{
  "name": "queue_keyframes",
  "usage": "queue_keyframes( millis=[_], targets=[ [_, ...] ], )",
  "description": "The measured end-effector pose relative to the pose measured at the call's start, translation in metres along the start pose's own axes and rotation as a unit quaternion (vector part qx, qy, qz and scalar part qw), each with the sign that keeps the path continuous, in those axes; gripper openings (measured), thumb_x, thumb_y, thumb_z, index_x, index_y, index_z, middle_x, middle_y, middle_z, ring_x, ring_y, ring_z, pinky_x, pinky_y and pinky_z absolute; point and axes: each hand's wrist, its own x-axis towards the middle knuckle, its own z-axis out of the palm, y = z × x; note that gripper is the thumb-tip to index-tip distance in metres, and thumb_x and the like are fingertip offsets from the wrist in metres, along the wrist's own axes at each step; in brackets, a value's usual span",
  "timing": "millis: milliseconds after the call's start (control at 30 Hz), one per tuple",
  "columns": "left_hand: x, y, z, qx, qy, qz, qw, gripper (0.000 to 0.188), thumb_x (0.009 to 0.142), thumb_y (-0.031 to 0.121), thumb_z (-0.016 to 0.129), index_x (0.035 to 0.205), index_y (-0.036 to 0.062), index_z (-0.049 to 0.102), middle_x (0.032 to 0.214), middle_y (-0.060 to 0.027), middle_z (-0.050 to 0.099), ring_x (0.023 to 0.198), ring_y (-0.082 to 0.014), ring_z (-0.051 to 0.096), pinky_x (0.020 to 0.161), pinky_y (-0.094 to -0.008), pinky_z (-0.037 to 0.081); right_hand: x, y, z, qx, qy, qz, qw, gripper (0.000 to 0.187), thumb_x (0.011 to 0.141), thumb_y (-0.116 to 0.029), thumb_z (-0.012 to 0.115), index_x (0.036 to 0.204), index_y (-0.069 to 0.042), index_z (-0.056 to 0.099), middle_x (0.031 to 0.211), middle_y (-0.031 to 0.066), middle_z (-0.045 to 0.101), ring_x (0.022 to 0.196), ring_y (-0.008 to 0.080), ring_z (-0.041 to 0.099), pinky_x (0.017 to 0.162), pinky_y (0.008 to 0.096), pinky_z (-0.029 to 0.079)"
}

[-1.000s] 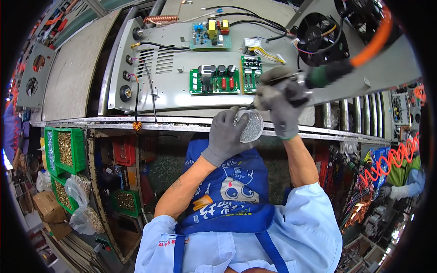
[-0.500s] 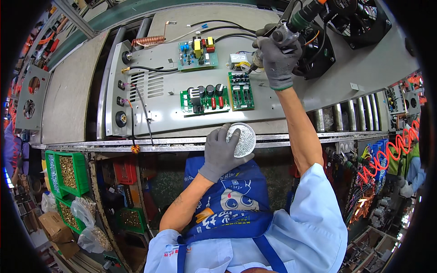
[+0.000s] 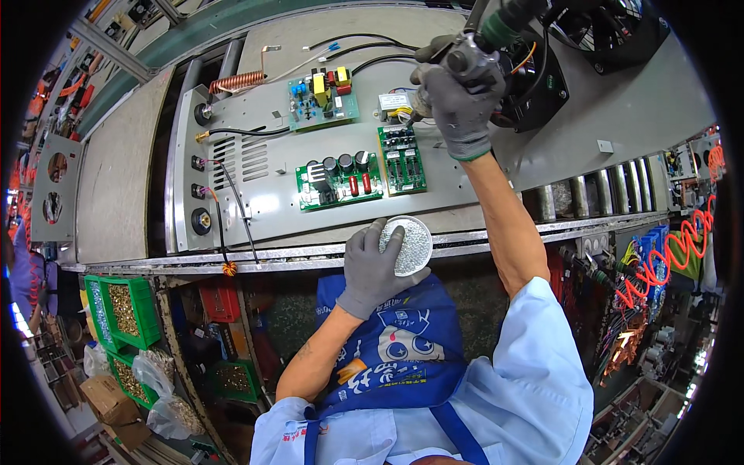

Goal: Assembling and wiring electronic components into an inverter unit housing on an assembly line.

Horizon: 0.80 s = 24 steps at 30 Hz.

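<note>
My left hand [image 3: 370, 267], in a grey glove, is closed around a round white cup [image 3: 425, 265] full of small silvery pieces; its fingers reach over the rim. A power screwdriver [image 3: 504, 27] with a green body is gripped in my gloved right hand [image 3: 463, 107]. Its bit slants down to the left, close to the upper end of a narrow green circuit board [image 3: 403, 167]; I cannot tell whether it touches. Left of that board lies a wider green board [image 3: 341, 191] with black capacitors. Behind it sits another board [image 3: 324, 112] with yellow parts. A small transformer [image 3: 396, 104] is beside the bit.
The boards sit on a long grey metal panel [image 3: 263, 209] with two black fans [image 3: 535, 89] at the right. A copper coil [image 3: 237, 82] and black cables lie behind. Rollers [image 3: 580, 195] show at right, green bins [image 3: 133, 310] at lower left, a red coiled hose [image 3: 690, 246] far right.
The panel and boards appear slightly lower and further left in the view. My right hand with the screwdriver stays by the narrow board's upper end. The left hand still holds the cup.
</note>
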Motion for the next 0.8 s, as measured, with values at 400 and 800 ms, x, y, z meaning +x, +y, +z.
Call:
queue_keyframes(
  millis=[400,800],
  targets=[
    [0.001,0.001,0.0,0.001,-0.005,-0.001,1.0,0.079,0.062,0.062,0.083,0.114,0.0049,0.07,0.124,-0.0208,0.059,0.109,-0.0351,0.054,0.094,-0.0466,0.045,-0.002,-0.018,-0.004,0.004,0.012,0.068,0.998,0.012,0.075,0.003,0.07,0.084,0.002,0.062,0.083,0.0073,0.069,0.071,0.0108,0.064,0.065,0.0263,0.054],
    [0.0,0.001,0.001,0.004,-0.01,-0.004,1.0,0.08,0.062,0.063,0.083,0.116,0.0054,0.07,0.125,-0.0205,0.058,0.109,-0.0353,0.053,0.094,-0.0469,0.045,-0.002,-0.019,-0.002,0.026,0.01,0.105,0.994,0.013,0.075,0.003,0.07,0.082,0.0,0.059,0.081,0.0036,0.067,0.071,0.009,0.062,0.065,0.0247,0.052]
  ],
)
